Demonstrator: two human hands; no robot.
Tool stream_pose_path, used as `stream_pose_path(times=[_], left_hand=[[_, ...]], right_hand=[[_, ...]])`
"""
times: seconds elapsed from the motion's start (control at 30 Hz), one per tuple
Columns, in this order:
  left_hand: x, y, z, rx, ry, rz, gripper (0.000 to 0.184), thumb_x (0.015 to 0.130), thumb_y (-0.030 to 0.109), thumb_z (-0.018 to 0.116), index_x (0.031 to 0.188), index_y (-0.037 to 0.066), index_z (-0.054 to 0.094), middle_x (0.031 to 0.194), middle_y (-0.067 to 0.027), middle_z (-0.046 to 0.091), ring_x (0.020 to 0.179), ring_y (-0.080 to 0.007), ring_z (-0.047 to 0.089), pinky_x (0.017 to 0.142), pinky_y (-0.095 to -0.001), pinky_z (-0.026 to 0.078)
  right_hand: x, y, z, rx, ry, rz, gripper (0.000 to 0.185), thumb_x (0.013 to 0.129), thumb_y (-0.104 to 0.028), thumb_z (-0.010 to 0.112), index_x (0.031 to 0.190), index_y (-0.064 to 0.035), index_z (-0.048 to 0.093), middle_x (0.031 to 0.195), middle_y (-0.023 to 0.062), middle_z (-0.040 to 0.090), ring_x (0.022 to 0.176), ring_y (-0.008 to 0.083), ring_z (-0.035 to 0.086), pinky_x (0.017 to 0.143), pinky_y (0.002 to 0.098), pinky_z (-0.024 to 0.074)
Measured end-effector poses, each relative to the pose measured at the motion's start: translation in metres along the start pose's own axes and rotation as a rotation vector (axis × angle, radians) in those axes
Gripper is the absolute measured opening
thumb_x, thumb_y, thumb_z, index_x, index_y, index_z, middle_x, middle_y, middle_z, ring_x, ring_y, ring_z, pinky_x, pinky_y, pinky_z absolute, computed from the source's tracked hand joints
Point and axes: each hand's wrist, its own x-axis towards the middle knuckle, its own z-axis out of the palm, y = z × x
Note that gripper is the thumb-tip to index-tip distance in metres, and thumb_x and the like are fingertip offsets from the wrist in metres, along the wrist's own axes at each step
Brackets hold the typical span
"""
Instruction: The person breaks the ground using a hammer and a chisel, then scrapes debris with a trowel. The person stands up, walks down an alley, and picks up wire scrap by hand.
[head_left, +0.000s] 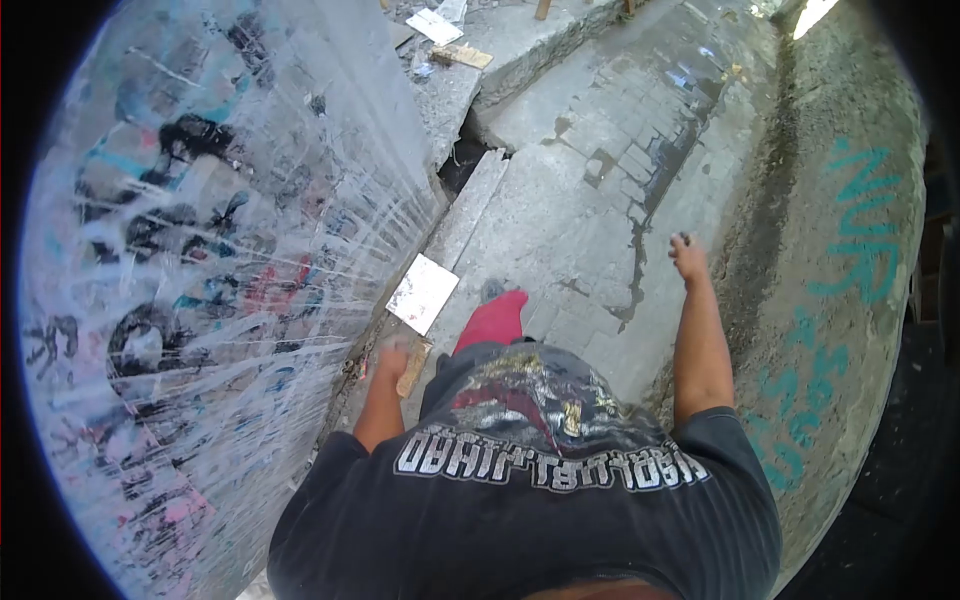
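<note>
My right hand (687,257) is raised over the wet floor on the right, its fingers curled closed. A small dark thing (686,237) shows at the fingertips, too small to name. My left hand (394,355) hangs low beside the painted wall on the left, smeared by motion, so its fingers cannot be read. Just beyond it lies a white square tile or board (422,294), and a tan piece (412,370) lies close beside the hand. My body wears a dark printed shirt (530,510), with one red-clad leg (492,320) stepping forward.
A graffiti-covered wall (230,230) rises on the left; a rough concrete wall (840,200) with green lettering lines the right. Ahead, the concrete floor (560,220) has wet patches. A dark gap (462,160) and a broken slab (430,100) with scraps lie ahead left.
</note>
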Motion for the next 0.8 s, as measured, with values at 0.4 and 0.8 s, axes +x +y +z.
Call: stream_pose_path(times=[0.4,0.8], left_hand=[[0.173,0.496,-0.251,-0.189,0.733,1.038,0.026,0.084,0.003,0.056,0.109,0.004,0.064,0.123,-0.0151,0.061,0.110,-0.0240,0.057,0.087,-0.0349,0.048],[0.291,0.619,-0.310,0.245,1.525,1.352,0.051,0.081,0.004,0.057,0.128,0.000,0.040,0.142,-0.0204,0.038,0.128,-0.0277,0.043,0.109,-0.0392,0.038]], right_hand=[[-0.136,0.148,0.095,-0.215,-0.630,0.539,0.040,0.096,-0.026,0.048,0.132,-0.0117,0.058,0.105,0.0189,0.068,0.076,0.0287,0.067,0.062,0.0425,0.0530],[0.305,-0.012,0.209,-0.485,-0.685,0.354,0.035,0.089,-0.032,0.059,0.105,-0.0033,0.070,0.090,0.0191,0.072,0.081,0.0293,0.072,0.074,0.0430,0.0555]])
